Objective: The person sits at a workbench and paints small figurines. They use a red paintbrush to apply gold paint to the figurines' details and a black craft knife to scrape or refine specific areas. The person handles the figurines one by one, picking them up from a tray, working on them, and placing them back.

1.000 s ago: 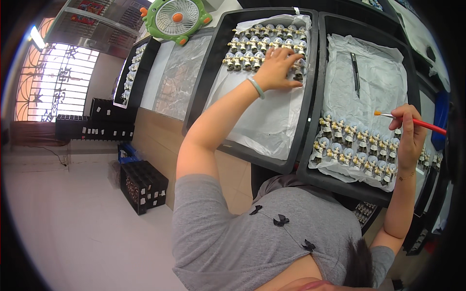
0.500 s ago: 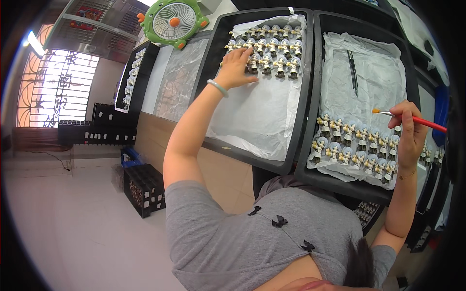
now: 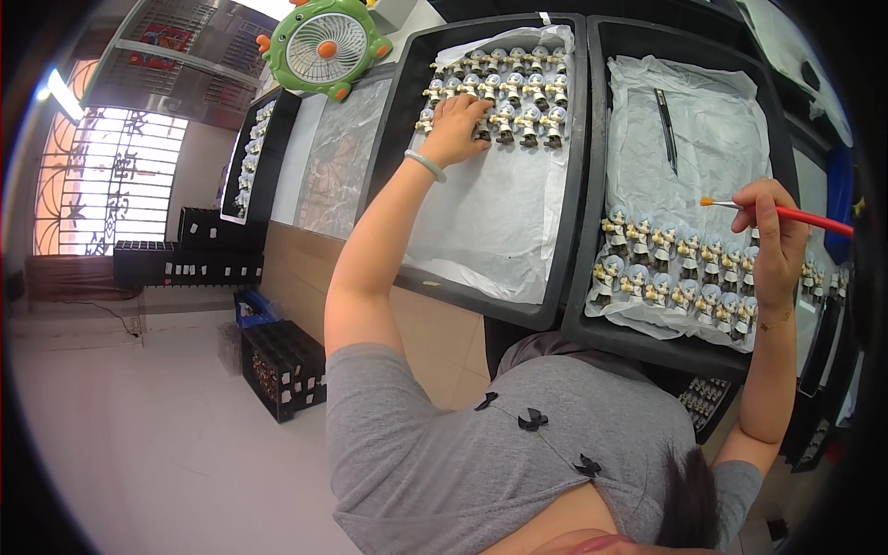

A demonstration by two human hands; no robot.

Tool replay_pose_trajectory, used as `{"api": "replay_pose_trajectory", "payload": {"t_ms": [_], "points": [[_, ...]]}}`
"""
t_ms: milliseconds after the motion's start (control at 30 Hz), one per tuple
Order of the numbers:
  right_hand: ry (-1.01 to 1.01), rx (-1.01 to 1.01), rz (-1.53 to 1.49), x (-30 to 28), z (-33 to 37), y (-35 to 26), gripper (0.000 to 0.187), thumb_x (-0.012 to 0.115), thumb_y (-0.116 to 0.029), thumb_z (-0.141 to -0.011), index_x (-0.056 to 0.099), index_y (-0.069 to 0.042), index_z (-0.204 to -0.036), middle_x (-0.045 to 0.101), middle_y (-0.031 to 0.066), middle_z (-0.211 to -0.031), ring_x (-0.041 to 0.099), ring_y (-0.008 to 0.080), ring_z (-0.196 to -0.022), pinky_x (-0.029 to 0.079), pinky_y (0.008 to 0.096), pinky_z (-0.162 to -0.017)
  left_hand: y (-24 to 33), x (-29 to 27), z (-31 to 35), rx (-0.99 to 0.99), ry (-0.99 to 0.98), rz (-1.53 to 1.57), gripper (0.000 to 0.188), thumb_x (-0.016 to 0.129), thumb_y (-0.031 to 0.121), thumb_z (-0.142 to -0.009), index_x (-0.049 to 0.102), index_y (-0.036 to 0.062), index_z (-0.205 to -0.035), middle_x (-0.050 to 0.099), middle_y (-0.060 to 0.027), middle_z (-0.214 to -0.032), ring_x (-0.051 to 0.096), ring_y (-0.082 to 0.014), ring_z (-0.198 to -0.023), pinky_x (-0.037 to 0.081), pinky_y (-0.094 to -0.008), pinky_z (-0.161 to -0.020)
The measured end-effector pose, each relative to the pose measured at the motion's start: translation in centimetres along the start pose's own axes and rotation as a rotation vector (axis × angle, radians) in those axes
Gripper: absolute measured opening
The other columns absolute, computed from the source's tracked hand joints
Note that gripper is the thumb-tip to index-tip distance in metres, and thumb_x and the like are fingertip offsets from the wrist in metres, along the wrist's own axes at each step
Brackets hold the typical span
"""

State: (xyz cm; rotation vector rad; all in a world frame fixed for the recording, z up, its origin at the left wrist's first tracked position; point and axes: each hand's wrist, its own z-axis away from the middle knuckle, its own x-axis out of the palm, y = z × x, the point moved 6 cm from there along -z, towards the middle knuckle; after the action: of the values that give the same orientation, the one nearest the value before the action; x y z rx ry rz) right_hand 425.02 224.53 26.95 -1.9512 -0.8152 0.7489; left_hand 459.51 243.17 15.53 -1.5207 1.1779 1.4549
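My left hand, with a pale bangle at its wrist, reaches over the left black tray. Its fingers curl down onto the nearest row of small figurines, thumb and forefinger at either end of one figurine. The palm and fingers hide part of that row. Above the right black tray, my right hand is closed round a thin paintbrush with a red handle and orange bristles. The brush tip points left, over white paper, touching no figurine. Pale-haired figurines lie in two rows below it.
A slim black pen-like tool lies on the right tray's paper. Beyond the left tray stands a green fan. Another tray of figurines lies at the left. Black boxes stand on the floor.
My left hand has moved slightly right, and its fingers have drawn in around a figurine. My right hand and the paintbrush have shifted a little up and left.
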Motion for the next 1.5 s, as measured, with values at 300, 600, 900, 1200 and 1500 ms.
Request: {"api": "replay_pose_trajectory", "payload": {"t_ms": [300, 600, 900, 1200, 1500], "points": [[0.024, -0.013, 0.001, 0.0, -0.2, -0.7, 0.026, 0.041, -0.016, -0.090, 0.057, 0.002, -0.080, 0.053, 0.0027, -0.071, 0.047, 0.0061, -0.058, 0.036, 0.0188, -0.057, -2.8, -0.9, 1.2, -0.074, -0.002, -0.037, 0.073, 0.076, 0.021, -0.055, 0.044, 0.0166, -0.120, 0.044, -0.0071, -0.115, 0.038, -0.0271, -0.111, 0.028, -0.0410, -0.093], [0.111, -0.068, 0.010, -1.7, -0.4, -0.5, 0.027, 0.042, -0.019, -0.090, 0.058, 0.001, -0.079, 0.054, 0.0023, -0.070, 0.048, 0.0053, -0.059, 0.036, 0.0183, -0.055, 12.8, -6.7, -1.2, 0.301, 0.341, 0.163, 0.049, 0.060, 0.003, -0.060, 0.051, 0.0083, -0.108, 0.053, -0.0125, -0.104, 0.044, -0.0305, -0.103, 0.034, -0.0392, -0.086], [0.012, -0.062, 0.024, -0.8, -0.5, 0.2, 0.028, 0.041, -0.019, -0.091, 0.057, 0.001, -0.080, 0.055, 0.0026, -0.075, 0.048, 0.0055, -0.060, 0.037, 0.0178, -0.056, 25.7, 1.4, -2.4, 0.529, -0.415, -0.293, 0.006, 0.055, 0.013, -0.064, 0.057, 0.0111, -0.059, 0.058, -0.0054, -0.060, 0.056, -0.0222, -0.065, 0.039, -0.0334, -0.070], [0.075, -0.094, -0.006, -0.9, -0.6, -1.3, 0.026, 0.046, -0.019, -0.088, 0.059, -0.001, -0.075, 0.052, 0.0005, -0.059, 0.047, 0.0049, -0.054, 0.036, 0.0186, -0.052, 25.2, -7.3, 0.4, 0.323, 0.051, 0.211, 0.023, 0.050, 0.006, -0.075, 0.053, 0.0026, -0.098, 0.057, -0.0128, -0.090, 0.059, -0.0243, -0.072, 0.045, -0.0367, -0.073], [0.011, -0.083, -0.017, 0.3, 0.0, -1.5, 0.023, 0.046, -0.015, -0.088, 0.058, 0.001, -0.076, 0.055, 0.0032, -0.068, 0.047, 0.0051, -0.055, 0.038, 0.0186, -0.054, 22.0, -7.2, 2.5, -0.062, -0.300, 1.904, 0.059, 0.040, 0.031, -0.085, 0.022, 0.0014, -0.133, 0.046, -0.0146, -0.113, 0.045, -0.0194, -0.085, 0.036, -0.0300, -0.077]]}}
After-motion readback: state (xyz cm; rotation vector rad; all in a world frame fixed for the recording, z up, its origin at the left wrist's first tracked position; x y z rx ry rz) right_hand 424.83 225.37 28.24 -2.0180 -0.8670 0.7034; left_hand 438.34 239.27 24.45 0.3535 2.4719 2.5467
